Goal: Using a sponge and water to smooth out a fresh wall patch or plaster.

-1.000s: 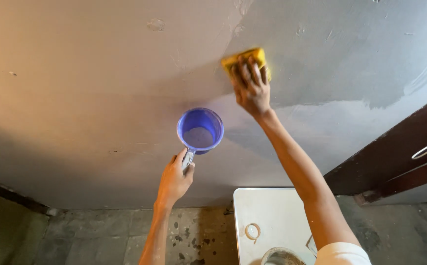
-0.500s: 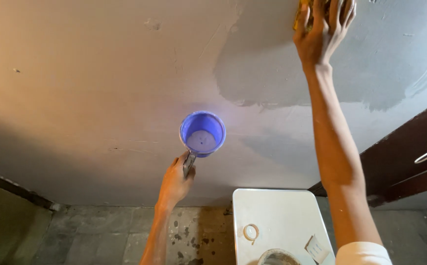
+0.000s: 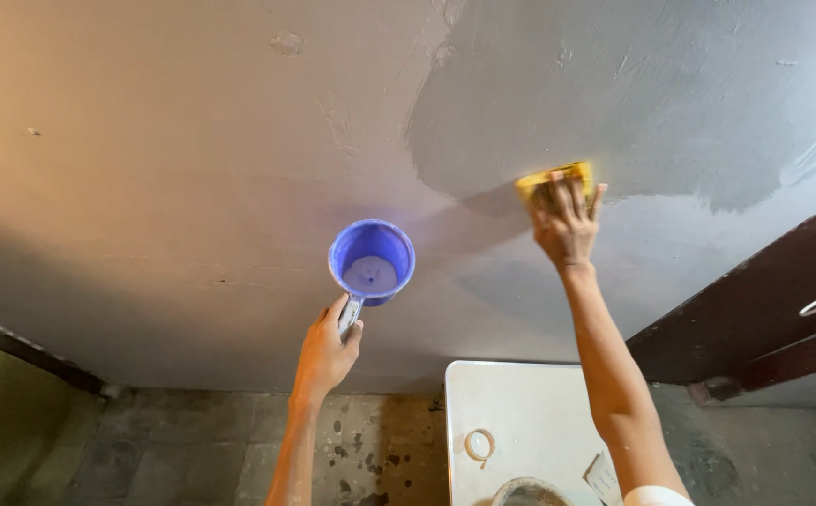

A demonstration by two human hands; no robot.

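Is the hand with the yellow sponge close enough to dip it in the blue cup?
Probably yes. The right hand presses the yellow sponge on the wall, and the left hand holds the blue cup just beside it, open side showing, with nothing between them.

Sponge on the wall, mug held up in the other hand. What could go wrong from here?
1. The left hand holds the blue mug only by its handle, raised close to the wall; a tilt could likely spill its pale contents onto the tiled floor.
2. The right hand presses the yellow sponge at the wet patch's edge; uneven strokes may leave visible streaks.
3. The white table sits directly below, so drips could land on it.
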